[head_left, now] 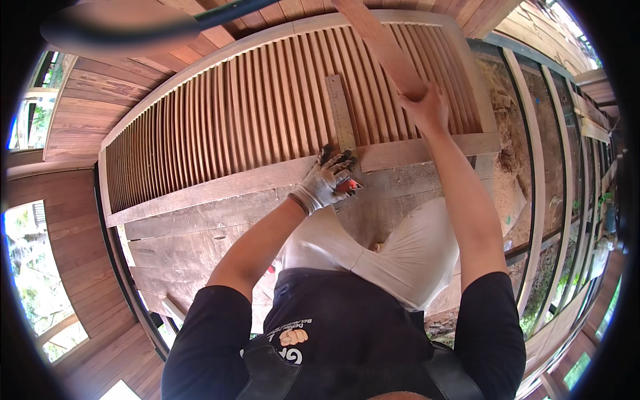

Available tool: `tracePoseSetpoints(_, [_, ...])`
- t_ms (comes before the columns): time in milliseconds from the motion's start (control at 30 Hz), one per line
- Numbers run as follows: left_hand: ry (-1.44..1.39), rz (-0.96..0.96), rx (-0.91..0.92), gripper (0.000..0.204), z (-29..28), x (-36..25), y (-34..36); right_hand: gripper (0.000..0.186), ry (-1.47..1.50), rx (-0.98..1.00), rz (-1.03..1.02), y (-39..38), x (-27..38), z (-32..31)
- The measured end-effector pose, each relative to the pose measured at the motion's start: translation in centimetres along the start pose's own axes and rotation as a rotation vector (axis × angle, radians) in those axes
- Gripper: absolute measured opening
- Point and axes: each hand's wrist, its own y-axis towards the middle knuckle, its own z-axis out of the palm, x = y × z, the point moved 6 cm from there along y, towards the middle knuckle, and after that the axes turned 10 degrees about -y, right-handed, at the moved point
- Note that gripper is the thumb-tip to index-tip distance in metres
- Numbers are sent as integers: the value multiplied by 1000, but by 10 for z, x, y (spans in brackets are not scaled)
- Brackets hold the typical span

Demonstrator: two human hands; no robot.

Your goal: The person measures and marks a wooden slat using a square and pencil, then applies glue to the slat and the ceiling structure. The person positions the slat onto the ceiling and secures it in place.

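The slatted panel (220, 120) lay across a surface of rough planks (193, 233), just beyond the person's knees, its long axis running from the planks' left edge toward their right end and its slats crossing from the near rail (220, 189) to the far one. A bare strip of planks showed between the near rail and the light trousers (407, 247). The left hand (325, 179), in a grey glove, rested at the near rail over the near end of a metal ruler (341, 113), with its fingers partly bent; whether they pinched the ruler or only pressed on it could not be told. A small red object (349, 185) peeped out beside that hand, too covered to name. The ruler lay on the slats nearly in line with them, pointing away from the person. The right hand (428, 110), bare, was closed around the near end of a wooden strip (383, 47), over the right part of the panel. From there the strip's long axis slanted away and leftward, past the far rail; whether it touched the slats was unclear. The left hand was the nearer to the ruler, the right to the panel's right end.
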Motion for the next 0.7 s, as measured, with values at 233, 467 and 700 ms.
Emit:
tracePoseSetpoints(233, [-32, 49, -25, 38, -2, -3, 5, 87, 25, 57, 177, 17, 69, 59])
tracePoseSetpoints(467, [-58, 22, -8, 35, 0, 0, 2, 86, -136, 79, 113, -11, 78, 69])
tracePoseSetpoints(700, [-39, 52, -45, 39, 1, 1, 0, 85, -243, 88, -50, -108, 36, 55])
